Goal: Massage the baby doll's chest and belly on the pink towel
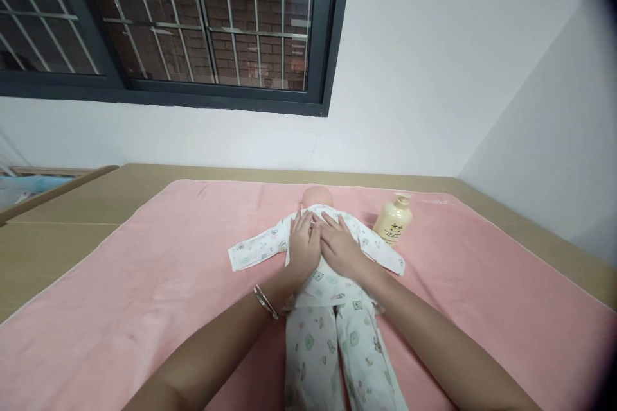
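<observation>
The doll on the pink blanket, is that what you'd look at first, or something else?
Yes: the baby doll in printed pyjamas lies in the middle of the pink blanket, with the left hand and right hand resting flat, side by side, on its chest. A cream pump bottle stands just right of it, and a barred window fills the wall above.

White doll pyjamas [332, 308] with green animal prints, pink towel [144, 282], cream-yellow bottle [393, 221].

Soft matt pink cloth blanket [144, 282], printed cotton-like pyjamas [332, 334], glossy plastic bottle [393, 221], smooth wood-look table [58, 237]
</observation>
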